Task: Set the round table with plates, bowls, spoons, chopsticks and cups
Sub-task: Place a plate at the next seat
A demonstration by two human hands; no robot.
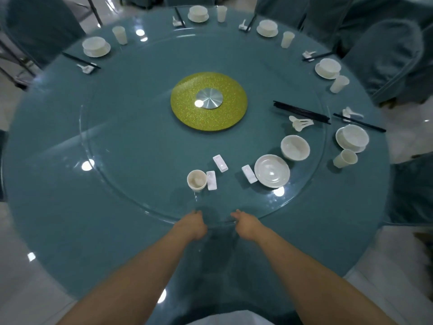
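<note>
My left hand [192, 225] and my right hand [246, 225] both grip the near rim of the glass turntable [117, 184], fingers curled over its edge. On the turntable stand a white cup [196, 180], three white chopstick rests [220, 163], a white plate [271, 171], a white bowl [295, 147], a few white spoons [301, 123] and a bundle of black chopsticks [301, 112]. Several finished settings ring the round table [58, 231]; the nearest has a bowl on a plate [352, 138] and a cup [345, 158].
A yellow-green disc with a metal hub [209, 100] marks the turntable's centre. Teal-covered chairs [384, 59] stand around the far and right sides. The table's left and near rim carry no settings.
</note>
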